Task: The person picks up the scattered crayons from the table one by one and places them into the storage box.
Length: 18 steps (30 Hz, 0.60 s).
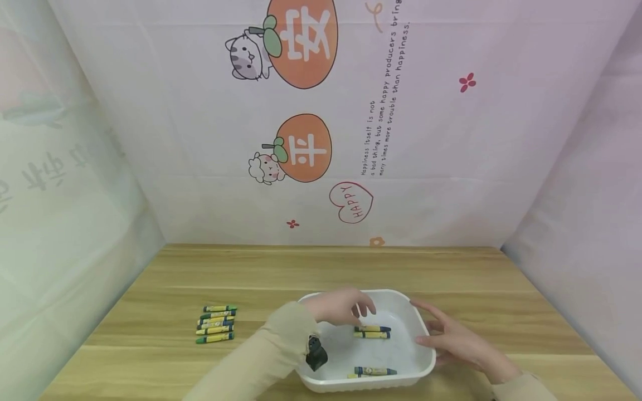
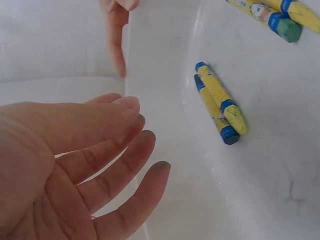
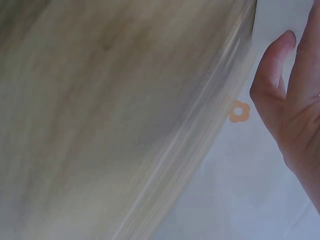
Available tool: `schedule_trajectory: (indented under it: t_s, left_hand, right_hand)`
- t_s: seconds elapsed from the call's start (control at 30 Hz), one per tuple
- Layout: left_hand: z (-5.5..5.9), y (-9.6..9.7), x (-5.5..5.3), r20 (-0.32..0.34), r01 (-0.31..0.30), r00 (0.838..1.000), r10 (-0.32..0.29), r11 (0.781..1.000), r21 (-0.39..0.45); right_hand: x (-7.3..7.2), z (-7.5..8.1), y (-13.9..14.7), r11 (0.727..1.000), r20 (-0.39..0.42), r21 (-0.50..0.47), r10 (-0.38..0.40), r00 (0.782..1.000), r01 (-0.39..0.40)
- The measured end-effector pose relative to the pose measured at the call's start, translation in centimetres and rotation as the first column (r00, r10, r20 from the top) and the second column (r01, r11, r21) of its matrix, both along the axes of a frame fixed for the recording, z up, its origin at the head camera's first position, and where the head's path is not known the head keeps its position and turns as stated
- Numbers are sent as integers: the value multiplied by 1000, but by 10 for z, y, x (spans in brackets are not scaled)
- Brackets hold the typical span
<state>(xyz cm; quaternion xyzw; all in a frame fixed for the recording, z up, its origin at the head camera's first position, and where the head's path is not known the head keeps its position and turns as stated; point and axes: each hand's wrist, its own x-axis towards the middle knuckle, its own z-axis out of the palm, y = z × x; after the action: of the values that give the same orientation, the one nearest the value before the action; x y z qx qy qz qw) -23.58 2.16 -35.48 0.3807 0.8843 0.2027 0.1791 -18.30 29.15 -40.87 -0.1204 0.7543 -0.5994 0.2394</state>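
White plastic tray (image 1: 423, 365), lower centre, needed steadying: right hand (image 1: 453, 340) lay flat-fingered against its rim, while left hand (image 1: 341, 306) hovered empty, fingers relaxed, above two crayons (image 1: 372, 332).

- A white tray (image 1: 423, 356) sits on the wooden table (image 1: 251, 278), holding two pairs of crayons (image 1: 372, 332).
- The left hand (image 1: 341, 306) hovers over the tray, fingers relaxed.
- The right hand (image 1: 451, 340) rests against its right rim.
- A row of crayons (image 1: 215, 323) lies to the left.

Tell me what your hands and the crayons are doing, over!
Left hand open above tray's crayon pair. Right hand open, touching white tray rim. Nothing blocking.
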Motion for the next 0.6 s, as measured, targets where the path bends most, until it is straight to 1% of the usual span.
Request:
schedule_trajectory:
  t_s: [0.1, 0.2, 0.37, 0.6]
  left_hand:
    - [6, -6, 2, -19, 0, 1000, 0, 1000, 24]
    - [8, -13, 3, -37, -1, 999, 2, 999, 42]
    - [7, -29, 4, -58, -12, 998, 15, 998, 64]
    - [4, -58, 11, -69, -16, 997, 23, 996, 92]
  right_hand:
    - [1, 1, 0, 1000, 1, 3, -5, 1000, 5]
    - [0, 1, -1, 1000, 1, 0, -4, 1000, 4]
    - [0, 0, -1, 1000, 0, -1, -6, 1000, 6]
    - [1, 0, -1, 1000, -9, -1, -1, 1000, 1]
